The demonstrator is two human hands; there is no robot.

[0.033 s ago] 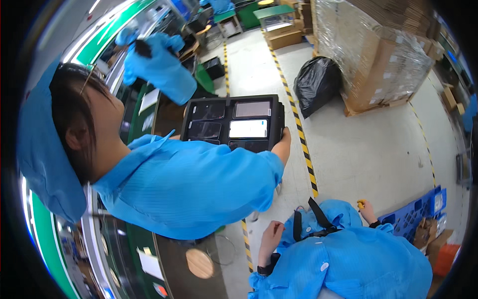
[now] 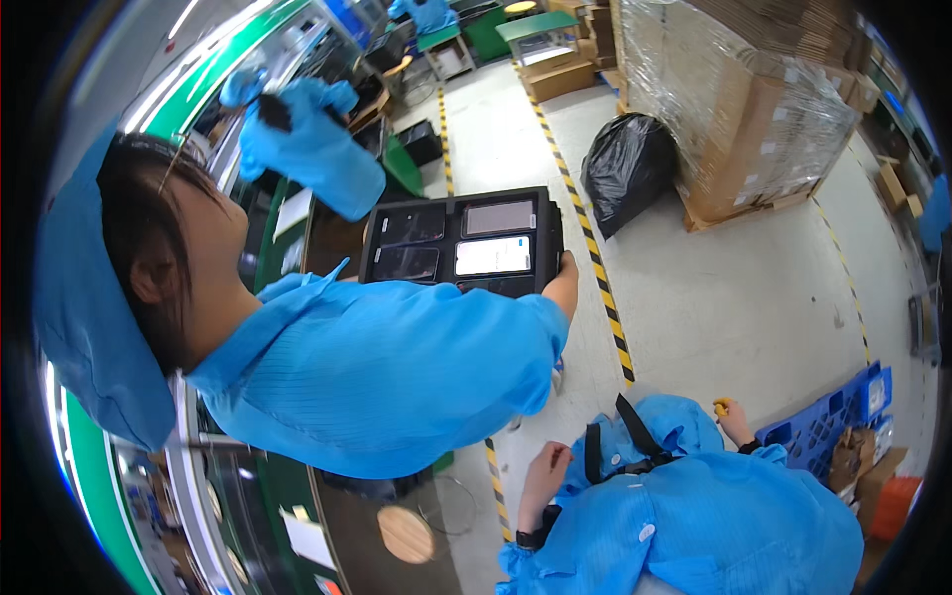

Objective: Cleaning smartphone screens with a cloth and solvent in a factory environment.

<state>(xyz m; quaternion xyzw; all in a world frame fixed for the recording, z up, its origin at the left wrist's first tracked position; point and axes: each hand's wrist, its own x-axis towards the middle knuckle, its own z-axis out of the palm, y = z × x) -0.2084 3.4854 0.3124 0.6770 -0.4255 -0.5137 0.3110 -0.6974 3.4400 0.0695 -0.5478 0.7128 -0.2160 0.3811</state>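
Since the earlier frame, the stool [image 2: 407, 535] has slid slightly right and down in view. A small yellow thing [image 2: 721, 407] sits at the fingertips of the right hand [image 2: 735, 421], gripped or worn, I cannot tell; the left hand's [image 2: 543, 476] fingers curl, closure unclear.

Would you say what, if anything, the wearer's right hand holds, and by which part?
The right hand apparently holds a small yellow item; by which part cannot be told.

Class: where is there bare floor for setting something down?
Bare floor lies beyond the right hand, bordered by striped tape, black bag, wrapped cartons and blue pallet. Narrower: the strip between that tape and its left neighbour. Crowded: the co-worker's phone tray and the clutter beside the pallet.
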